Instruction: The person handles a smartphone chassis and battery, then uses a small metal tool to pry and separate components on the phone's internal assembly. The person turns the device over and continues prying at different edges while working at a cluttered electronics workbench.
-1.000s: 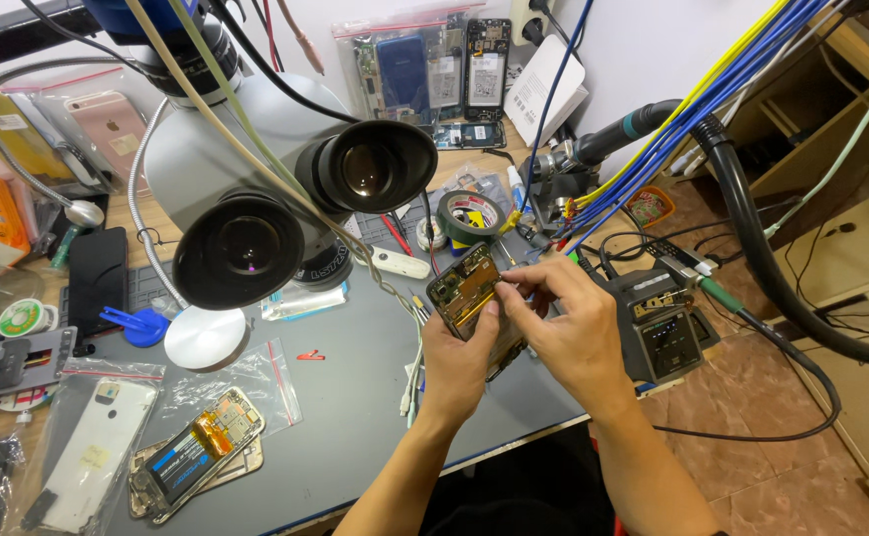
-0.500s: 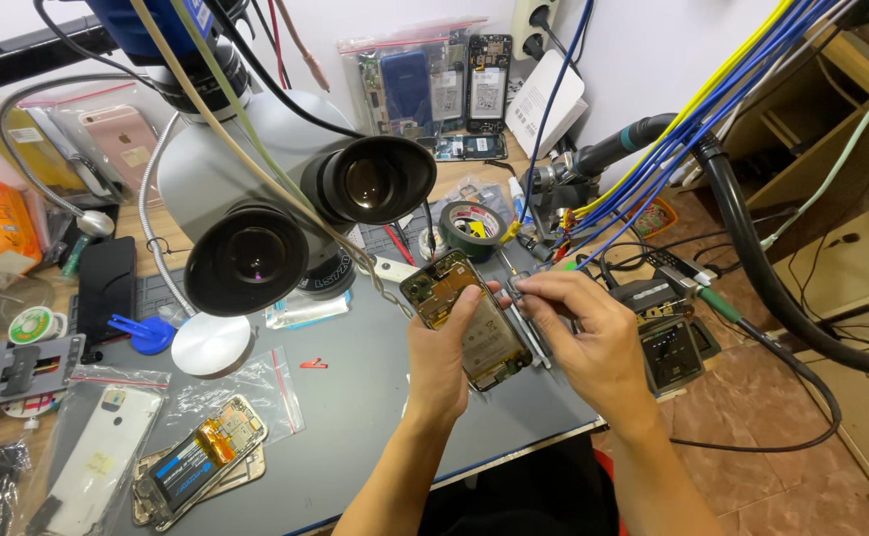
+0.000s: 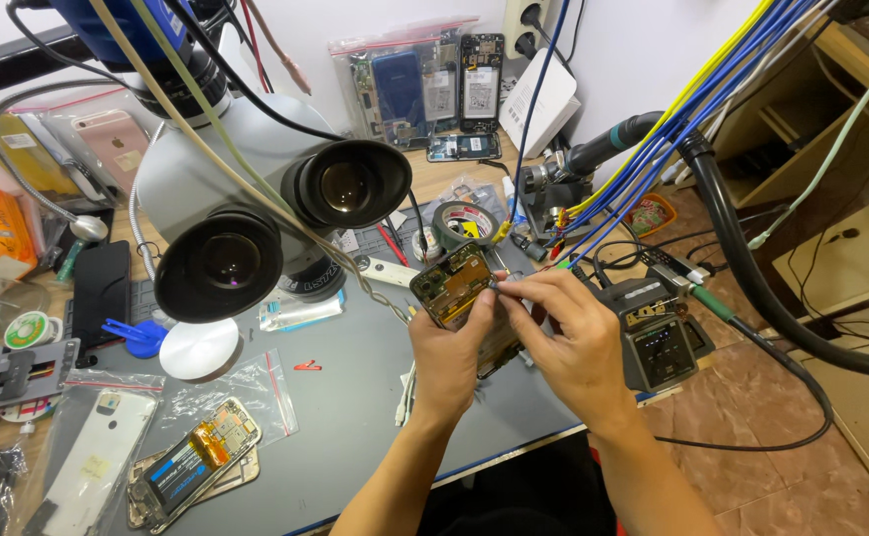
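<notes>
Phone [image 3: 454, 283], opened up with its circuit side facing me, sits in my left hand [image 3: 449, 352], lifted above the grey worktop [image 3: 355, 397] near its front edge. The left grip is clenched around the lower half of the phone, thumb along one side. Its long axis runs tilted, top end pointing up and away toward the roll of tape [image 3: 462, 222], bottom end buried in my palm.

My right hand [image 3: 573, 342] comes in from the right, fingertips pinched together at the phone's upper right edge. That grip is clenched on something thin, possibly a small tool, but it is too small for me to tell what. So the right hand is the nearer one to the exposed top of the board, and the phone lies just left of its fingertips, touching or nearly so.

Behind and left looms the microscope [image 3: 256, 228]; a grey soldering station [image 3: 658, 337] stands just right of my right hand.
</notes>
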